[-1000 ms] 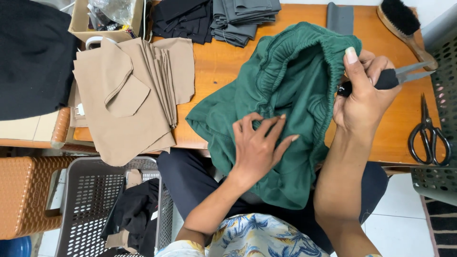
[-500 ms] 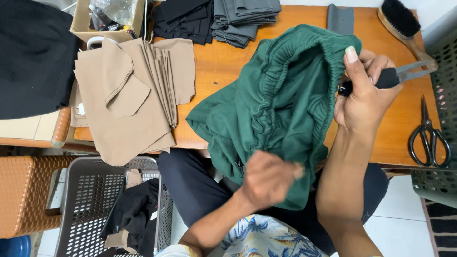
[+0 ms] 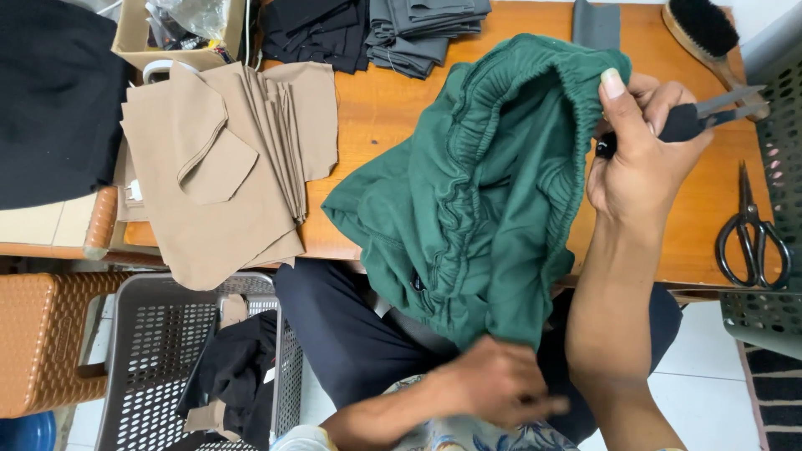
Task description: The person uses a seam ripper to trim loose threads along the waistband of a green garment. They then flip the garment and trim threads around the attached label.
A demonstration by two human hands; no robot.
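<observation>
Green knit elastic-waist garment [image 3: 468, 209] is held up over the orange wooden table [image 3: 384, 125] | waistband pinched by right hand [image 3: 643, 159], along with small black-handled snips [image 3: 702, 117] | left hand [image 3: 501, 384], moved down since before, now grips hem | black scissors [image 3: 752, 234] right of right hand

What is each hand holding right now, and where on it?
The right hand holds the green garment by its elastic waistband, with small black-handled snips in the same grip. The left hand grips the garment's lower edge.
</observation>
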